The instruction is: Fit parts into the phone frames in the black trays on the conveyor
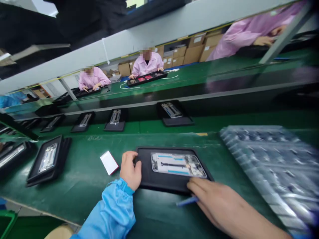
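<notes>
In front of me a shallow black tray [161, 182] lies on the green bench. Inside it rests a silver phone frame [178, 165] with blue strips and a dark cable along its middle. My left hand [131, 171] is closed around the tray's left end, its thumb over the rim. At the near right corner my right hand [214, 196] has its fingers bent against the tray edge, close to the phone frame. From beneath that hand sticks out a thin blue tool [186, 201], blurred, its exact kind unclear. A white card [109, 162] lies left of my left hand.
Clear plastic blister trays [269, 166] are stacked at right. Black trays with phone frames [47, 161] stand at left. More such trays [174, 114] line the strip behind the bench. Across it sit co-workers in pink [147, 64]. A green crate [8, 222] is below left.
</notes>
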The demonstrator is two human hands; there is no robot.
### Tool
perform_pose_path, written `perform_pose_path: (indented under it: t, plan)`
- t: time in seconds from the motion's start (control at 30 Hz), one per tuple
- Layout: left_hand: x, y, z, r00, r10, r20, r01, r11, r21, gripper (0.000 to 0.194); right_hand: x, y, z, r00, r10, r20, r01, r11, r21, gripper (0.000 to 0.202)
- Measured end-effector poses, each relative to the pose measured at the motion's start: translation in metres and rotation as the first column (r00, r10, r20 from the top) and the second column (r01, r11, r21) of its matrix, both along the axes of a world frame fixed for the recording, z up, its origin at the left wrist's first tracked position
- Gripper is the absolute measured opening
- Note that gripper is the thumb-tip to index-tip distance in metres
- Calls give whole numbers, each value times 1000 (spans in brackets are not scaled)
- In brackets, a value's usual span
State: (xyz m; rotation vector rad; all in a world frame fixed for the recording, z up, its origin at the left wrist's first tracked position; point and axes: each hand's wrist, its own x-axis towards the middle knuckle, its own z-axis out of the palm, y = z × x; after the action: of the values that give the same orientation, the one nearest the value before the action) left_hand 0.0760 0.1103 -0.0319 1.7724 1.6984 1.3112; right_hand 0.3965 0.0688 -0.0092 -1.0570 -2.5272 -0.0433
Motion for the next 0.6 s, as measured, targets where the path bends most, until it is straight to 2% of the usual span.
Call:
perform_pose_path:
  t: [0.07, 0.13, 0.27, 0.37, 0.47, 0.6]
  plan:
    - [-11, 6, 5, 985, 99, 139, -106, 993, 45, 29, -9, 48, 14, 995, -23, 101, 25, 1000, -17, 22]
    - [-19, 8, 8, 966, 171, 195, -191, 978, 89, 28, -26, 103, 28, 971, -96, 217, 111, 992, -55, 22]
    - [-19, 4, 0, 968, 229, 105, -244, 956, 162, 26, -67, 213, 47, 947, -152, 281, 166, 986, -25, 17]
    - [-9, 2, -13, 972, 232, 43, -236, 953, 189, 23, -95, 275, 52, 937, -154, 314, 167, 986, -14, 26]
    - [1, 5, -21, 978, 208, 23, -209, 962, 174, 22, -118, 308, 51, 950, -147, 276, 151, 989, 9, 34]
    - [5, 11, -30, 983, 185, -8, -179, 961, 213, 24, -134, 321, 44, 986, -163, 48, 156, 980, 126, 30]
